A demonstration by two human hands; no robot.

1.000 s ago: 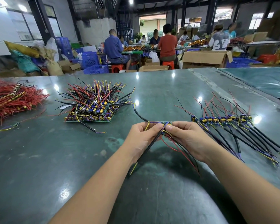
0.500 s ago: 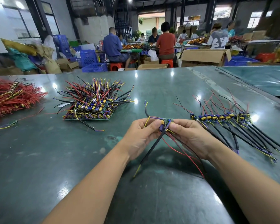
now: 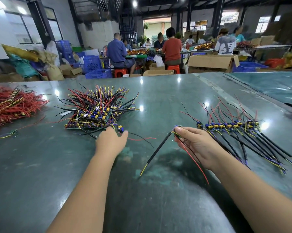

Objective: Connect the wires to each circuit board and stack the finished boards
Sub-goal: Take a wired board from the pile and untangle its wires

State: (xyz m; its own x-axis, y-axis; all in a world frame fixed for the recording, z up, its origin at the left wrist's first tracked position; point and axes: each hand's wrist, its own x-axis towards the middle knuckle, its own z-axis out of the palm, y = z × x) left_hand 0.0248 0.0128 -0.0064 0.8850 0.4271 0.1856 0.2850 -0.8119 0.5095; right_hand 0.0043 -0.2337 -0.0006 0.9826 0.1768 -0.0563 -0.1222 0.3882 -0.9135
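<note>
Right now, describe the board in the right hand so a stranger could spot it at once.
On the green table, look between the tangled heap of boards and the neat row of boards. The right hand pinches one small board. It alone is lifted, with a thick black cable slanting down.

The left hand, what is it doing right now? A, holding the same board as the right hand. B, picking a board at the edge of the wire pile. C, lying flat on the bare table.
B: the left hand pinches a board beside the pile.
</note>
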